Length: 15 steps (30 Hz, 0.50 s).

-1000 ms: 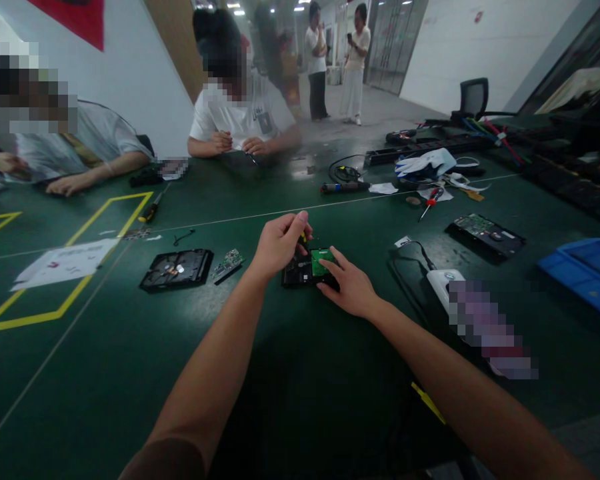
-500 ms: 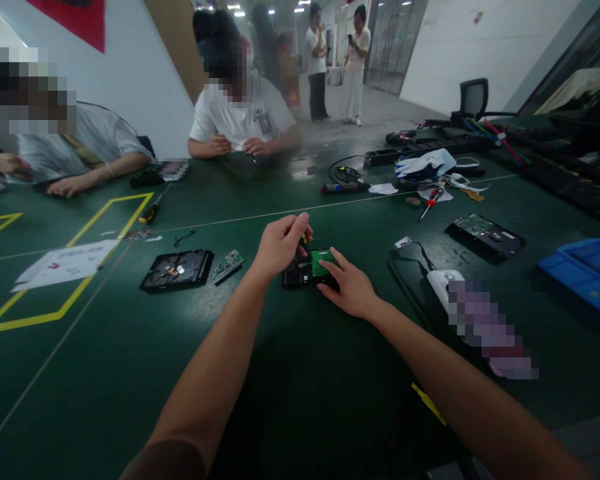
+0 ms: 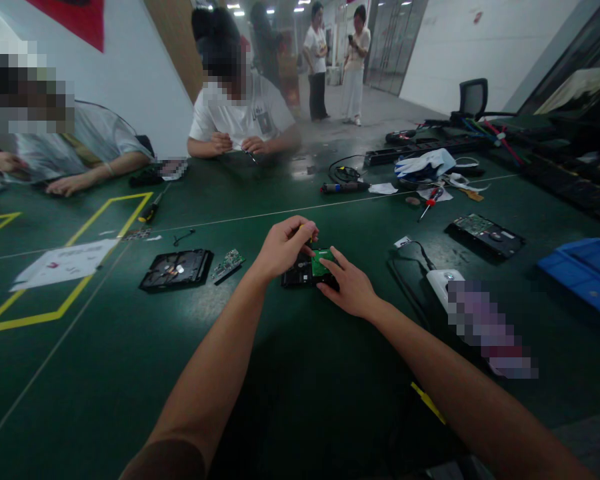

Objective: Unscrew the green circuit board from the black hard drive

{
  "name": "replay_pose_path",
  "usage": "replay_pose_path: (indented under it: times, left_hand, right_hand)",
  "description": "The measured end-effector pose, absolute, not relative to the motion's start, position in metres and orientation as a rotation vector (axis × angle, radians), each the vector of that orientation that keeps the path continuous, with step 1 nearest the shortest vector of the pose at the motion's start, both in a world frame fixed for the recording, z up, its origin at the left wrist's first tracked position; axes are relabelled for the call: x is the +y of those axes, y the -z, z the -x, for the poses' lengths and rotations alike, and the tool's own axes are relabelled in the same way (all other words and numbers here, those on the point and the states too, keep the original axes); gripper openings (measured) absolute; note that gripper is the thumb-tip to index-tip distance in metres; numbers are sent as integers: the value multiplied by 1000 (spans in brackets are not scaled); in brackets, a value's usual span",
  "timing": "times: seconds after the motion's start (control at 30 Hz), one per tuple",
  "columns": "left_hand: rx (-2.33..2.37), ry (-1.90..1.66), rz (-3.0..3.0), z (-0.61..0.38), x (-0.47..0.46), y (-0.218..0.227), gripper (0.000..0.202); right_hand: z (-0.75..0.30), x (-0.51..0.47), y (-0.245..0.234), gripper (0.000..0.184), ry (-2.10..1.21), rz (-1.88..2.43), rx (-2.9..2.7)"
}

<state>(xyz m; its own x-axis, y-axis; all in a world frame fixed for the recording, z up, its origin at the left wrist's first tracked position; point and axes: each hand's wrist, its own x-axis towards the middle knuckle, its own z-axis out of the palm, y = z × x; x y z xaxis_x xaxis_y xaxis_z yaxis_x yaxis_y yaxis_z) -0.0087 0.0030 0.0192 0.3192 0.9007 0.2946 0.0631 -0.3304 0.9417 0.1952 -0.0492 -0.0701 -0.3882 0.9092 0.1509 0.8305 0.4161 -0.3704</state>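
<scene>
A hard drive (image 3: 292,277) lies on the green tabletop in front of me, its green circuit board (image 3: 321,259) facing up. My left hand (image 3: 286,245) is pinched over its far left part, closed on a small screwdriver (image 3: 309,230). Only a bit of the tool's yellow handle shows; the hand hides its tip. On the drive's right side rests my right hand (image 3: 351,285), fingers spread, with fingertips touching the board and the near edge.
Left of the drive lie a loose circuit board (image 3: 229,265) and another hard drive (image 3: 176,269). To the right are a white power strip (image 3: 446,283), a third drive (image 3: 486,237) and a blue tray (image 3: 585,273). Co-workers sit across the table (image 3: 105,367).
My left hand has tilted slightly to the right over the drive, its fingers covering more of the yellow handle. My right hand has stayed put.
</scene>
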Motion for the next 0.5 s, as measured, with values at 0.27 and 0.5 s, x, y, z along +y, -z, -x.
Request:
replay_pose_path:
  times: [0.27, 0.5]
  left_hand:
    - [831, -1112, -1684, 8, 1, -20, 33]
    - [820, -1136, -1689, 4, -1, -19, 37]
  right_hand:
    - [-195, -49, 71, 63, -320, 1511, -2347]
    - [-194, -50, 68, 62, -331, 1518, -2347]
